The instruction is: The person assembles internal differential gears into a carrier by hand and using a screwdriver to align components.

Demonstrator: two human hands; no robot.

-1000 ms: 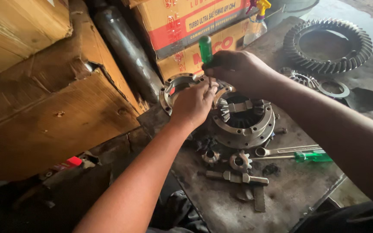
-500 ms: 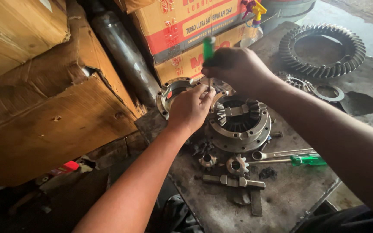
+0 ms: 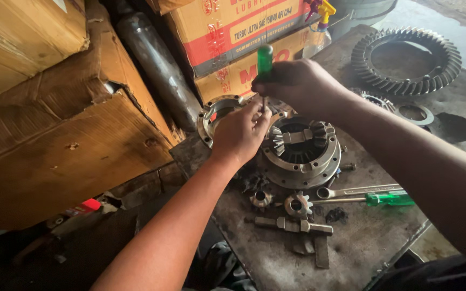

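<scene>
While the right hand (image 3: 303, 86) is clenched around a green-handled screwdriver (image 3: 265, 62), its shaft points down to the left hand (image 3: 239, 132), whose fingers pinch together at the tip, seemingly steadying it. Both work at the rim of a round differential housing (image 3: 303, 153) on the greasy tabletop (image 3: 362, 237); a metal cross piece (image 3: 296, 137) sits inside the housing. Two small gears (image 3: 281, 202) lie just beside it. Stacked cardboard boxes (image 3: 233, 48) stand behind, contents hidden.

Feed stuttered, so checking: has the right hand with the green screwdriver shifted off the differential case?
No. The right hand still holds the green-handled screwdriver at the differential case's far-left rim, as before.
</scene>
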